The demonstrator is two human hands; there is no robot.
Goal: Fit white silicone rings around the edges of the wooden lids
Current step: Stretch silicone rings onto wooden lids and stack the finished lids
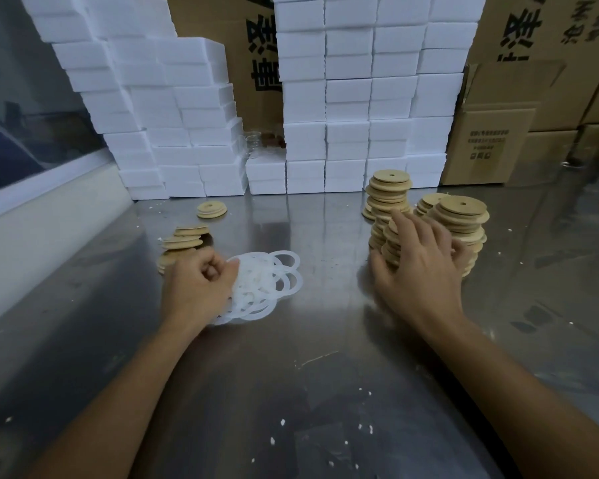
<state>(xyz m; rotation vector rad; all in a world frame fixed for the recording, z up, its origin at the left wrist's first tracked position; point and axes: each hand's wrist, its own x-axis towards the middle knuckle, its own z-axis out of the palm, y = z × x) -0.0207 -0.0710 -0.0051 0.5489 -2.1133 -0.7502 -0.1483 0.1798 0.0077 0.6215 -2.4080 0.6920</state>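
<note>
White foam boxes [346,108] and cardboard boxes [491,146] stand closed at the back of the shiny worktop [325,340]. The left hand [196,288] rests on a pile of white silicone rings [267,288], its fingers [218,267] curled tight. The right hand [417,267] spreads wide against stacks of wooden lids [457,219]. More lids [184,242] sit left.

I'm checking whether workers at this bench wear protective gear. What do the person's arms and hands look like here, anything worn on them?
Both the left hand and the right hand are bare: no gloves, and no rings, watch or wristband are visible. Both forearms are bare too, with no sleeve showing right down to the frame's lower edge. No markings or tape show on either arm.
</note>
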